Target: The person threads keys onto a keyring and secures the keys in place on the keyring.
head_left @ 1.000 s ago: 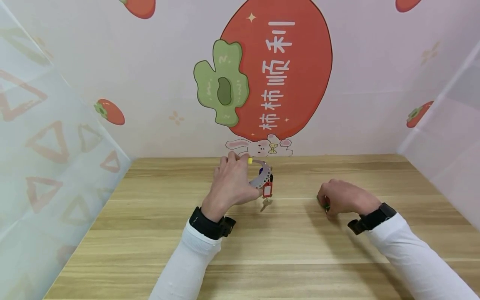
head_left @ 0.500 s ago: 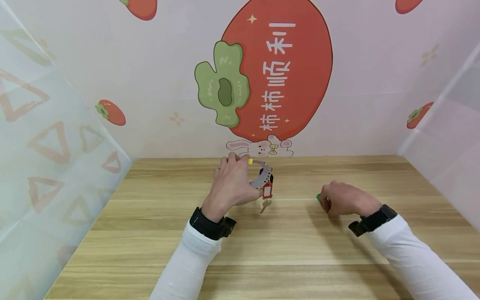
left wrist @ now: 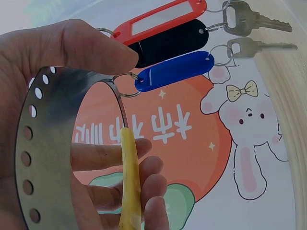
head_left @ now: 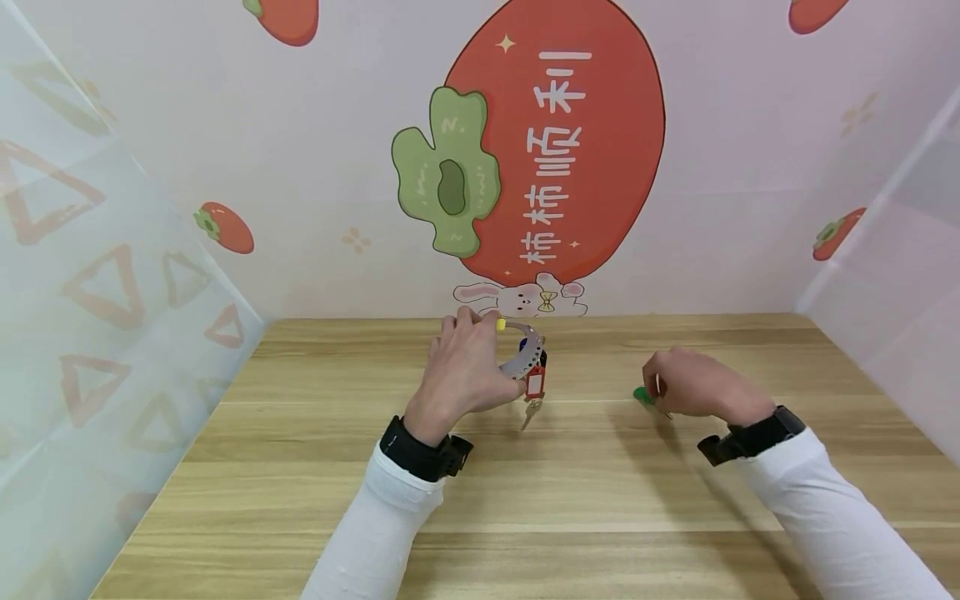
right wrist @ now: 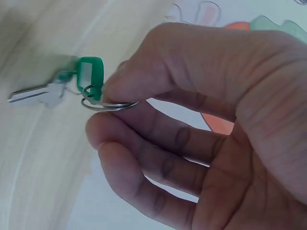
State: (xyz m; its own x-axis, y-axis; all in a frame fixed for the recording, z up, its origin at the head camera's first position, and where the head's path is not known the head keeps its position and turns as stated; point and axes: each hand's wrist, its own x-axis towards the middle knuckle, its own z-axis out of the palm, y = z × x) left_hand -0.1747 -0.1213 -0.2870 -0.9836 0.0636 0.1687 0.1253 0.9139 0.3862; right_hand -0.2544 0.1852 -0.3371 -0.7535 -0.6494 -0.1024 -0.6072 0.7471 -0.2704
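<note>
My left hand (head_left: 461, 362) grips a large round metal key ring (left wrist: 45, 124) above the table. A row of holes runs along its broad plate, and a yellow sleeve (left wrist: 129, 177) covers part of its thin wire. Red (left wrist: 120, 32), black (left wrist: 177, 42) and blue key tags (left wrist: 177, 71) hang from it near my thumb, and keys (left wrist: 240, 21) show at their far ends. Thumb and index finger of my right hand (head_left: 701, 387) pinch a small metal split ring (right wrist: 110, 106). From that side dangle a green key tag (right wrist: 99, 72) and a silver key (right wrist: 36, 94).
Both hands work over a wooden table (head_left: 525, 500). A printed backdrop (head_left: 337, 167) with a big red persimmon and a rabbit rises behind it. Pale patterned side walls (head_left: 97, 375) flank the table left and right.
My right hand has risen a little, and more of the green tag now shows beyond its fingers. My left hand keeps its hold on the large key ring, nearly still.
</note>
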